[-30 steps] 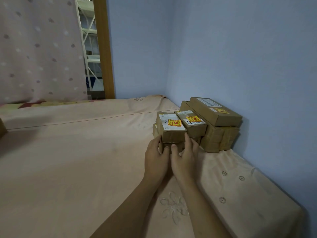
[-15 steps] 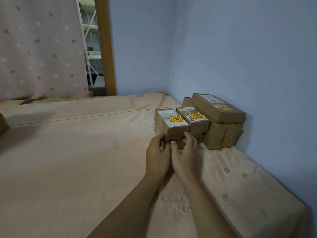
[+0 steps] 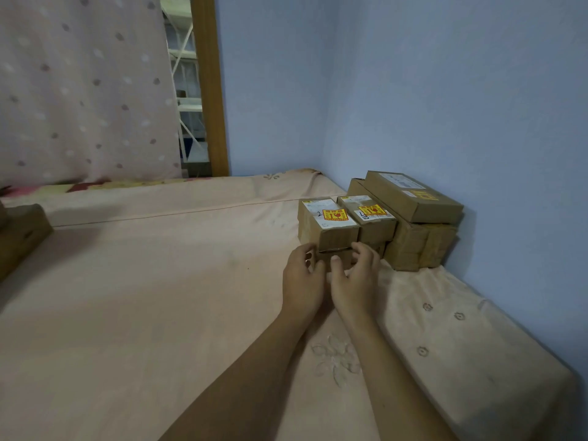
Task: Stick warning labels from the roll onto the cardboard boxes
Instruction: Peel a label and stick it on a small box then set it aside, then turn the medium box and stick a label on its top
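Boxes [image 3: 327, 232], labelled, stacked by the wall [image 3: 445, 106]. At the bottom box [image 3: 338, 256], left hand [image 3: 302, 276] and right hand [image 3: 356, 280] loosely curled, gripping nothing. Square the stack gently, pushing low. Roll unseen.

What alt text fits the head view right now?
Left hand and right hand, fingers curled, sit at the front of a low stack of cardboard boxes in the corner of a pink bed against a blue wall. Yellow warning labels show on three box tops.
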### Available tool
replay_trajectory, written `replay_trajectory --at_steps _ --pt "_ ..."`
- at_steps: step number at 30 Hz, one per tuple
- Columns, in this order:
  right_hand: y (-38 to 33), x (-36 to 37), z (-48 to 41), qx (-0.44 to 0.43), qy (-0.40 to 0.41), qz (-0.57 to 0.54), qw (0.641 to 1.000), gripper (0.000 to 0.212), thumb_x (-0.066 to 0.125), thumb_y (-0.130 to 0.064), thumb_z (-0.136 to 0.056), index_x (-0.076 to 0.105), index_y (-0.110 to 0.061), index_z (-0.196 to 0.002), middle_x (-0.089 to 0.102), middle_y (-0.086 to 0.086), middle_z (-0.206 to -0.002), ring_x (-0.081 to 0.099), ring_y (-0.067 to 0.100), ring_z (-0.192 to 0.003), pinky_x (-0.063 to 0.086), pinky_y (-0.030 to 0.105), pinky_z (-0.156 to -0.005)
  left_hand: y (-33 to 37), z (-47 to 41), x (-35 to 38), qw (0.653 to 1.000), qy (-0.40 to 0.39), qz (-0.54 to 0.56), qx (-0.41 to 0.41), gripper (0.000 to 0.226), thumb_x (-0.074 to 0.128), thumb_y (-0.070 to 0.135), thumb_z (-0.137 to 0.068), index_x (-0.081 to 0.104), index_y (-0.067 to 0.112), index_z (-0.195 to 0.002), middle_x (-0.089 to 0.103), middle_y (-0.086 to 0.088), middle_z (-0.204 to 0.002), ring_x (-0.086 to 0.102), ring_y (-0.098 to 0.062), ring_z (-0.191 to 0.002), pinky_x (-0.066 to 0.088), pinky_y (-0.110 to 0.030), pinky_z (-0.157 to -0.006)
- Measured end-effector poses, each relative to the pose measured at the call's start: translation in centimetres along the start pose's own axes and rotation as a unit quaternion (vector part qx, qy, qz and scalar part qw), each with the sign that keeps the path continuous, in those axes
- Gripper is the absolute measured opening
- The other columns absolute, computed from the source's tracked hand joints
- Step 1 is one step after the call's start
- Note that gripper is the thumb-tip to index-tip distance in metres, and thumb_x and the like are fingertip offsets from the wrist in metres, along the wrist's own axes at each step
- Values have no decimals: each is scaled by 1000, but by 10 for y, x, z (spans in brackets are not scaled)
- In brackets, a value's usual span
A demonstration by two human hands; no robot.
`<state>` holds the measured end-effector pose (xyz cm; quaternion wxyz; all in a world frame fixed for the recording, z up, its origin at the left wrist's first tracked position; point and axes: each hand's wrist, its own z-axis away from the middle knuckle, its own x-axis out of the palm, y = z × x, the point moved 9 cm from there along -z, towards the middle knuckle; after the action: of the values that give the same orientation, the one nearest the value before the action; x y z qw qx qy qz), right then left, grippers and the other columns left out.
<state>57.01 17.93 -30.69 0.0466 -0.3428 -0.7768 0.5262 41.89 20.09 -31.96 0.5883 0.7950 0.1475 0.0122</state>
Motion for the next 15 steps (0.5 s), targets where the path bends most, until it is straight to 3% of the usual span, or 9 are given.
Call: replay_trajectory --at_steps 6,8,11,15 --pt "-22 -4 22 -39 -13 32 999 37 66 -17 -93 60 -14 -129 54 -1 -139 53 21 -128 46 33 -97 11 30 -30 995 -31 -94 10 41 56 17 -96 57 18 -136 58 4 -137 53 -13 -124 42 -25 -101" --pt "-39 4 36 -65 -34 43 996 38 66 -18 -94 59 -14 -131 53 -2 -141 54 21 -127 48 36 -98 18 35 -51 989 -41 -137 24 41 57 19 -96 56 15 -137 56 1 -139 50 -15 -129 39 -26 -106" --pt "-69 30 59 -73 -107 68 989 43 61 -26 -98 53 -17 -139 49 -4 -148 50 20 -132 46 38 -101 31 33 -96 981 -37 -190 30 43 57 26 -98 54 15 -139 54 1 -142 45 -15 -135 34 -24 -107" --pt "-124 71 88 -123 -219 117 961 47 52 -36 -104 48 -20 -147 41 -7 -158 38 15 -144 37 33 -110 59 34 -170 958 -21 -282 40 50 48 45 -101 51 18 -143 50 2 -147 39 -17 -139 38 -36 -109"
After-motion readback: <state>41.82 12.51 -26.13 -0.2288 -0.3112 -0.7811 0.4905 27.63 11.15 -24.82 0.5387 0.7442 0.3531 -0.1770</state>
